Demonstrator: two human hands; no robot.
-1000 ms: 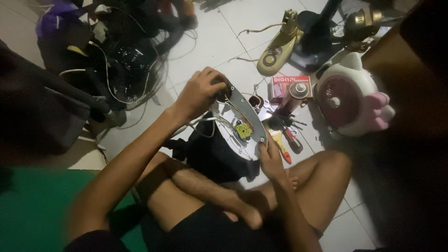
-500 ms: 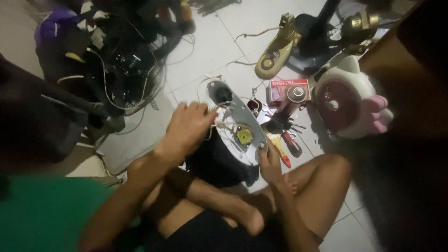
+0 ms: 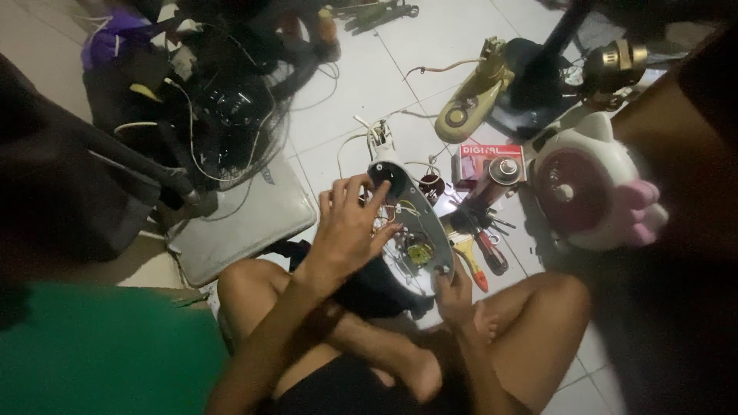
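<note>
Both hands worked at mid-frame: the left hand (image 3: pixel 350 227) lay spread, fingertips on the wiring of an opened appliance base (image 3: pixel 411 234), while the right hand (image 3: pixel 453 288) gripped its lower edge. Loose wires (image 3: pixel 388 223) looked easy to snag or tear; screwdrivers (image 3: pixel 480 253) lay just right of the base.

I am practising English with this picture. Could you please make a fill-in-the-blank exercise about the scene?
1. The left hand rests on the opened grey appliance, where thin ____ show.
2. The right hand holds the appliance at its ____ end.
3. The red box lies on the ____ floor.

Missing words: wires; near; tiled
</note>
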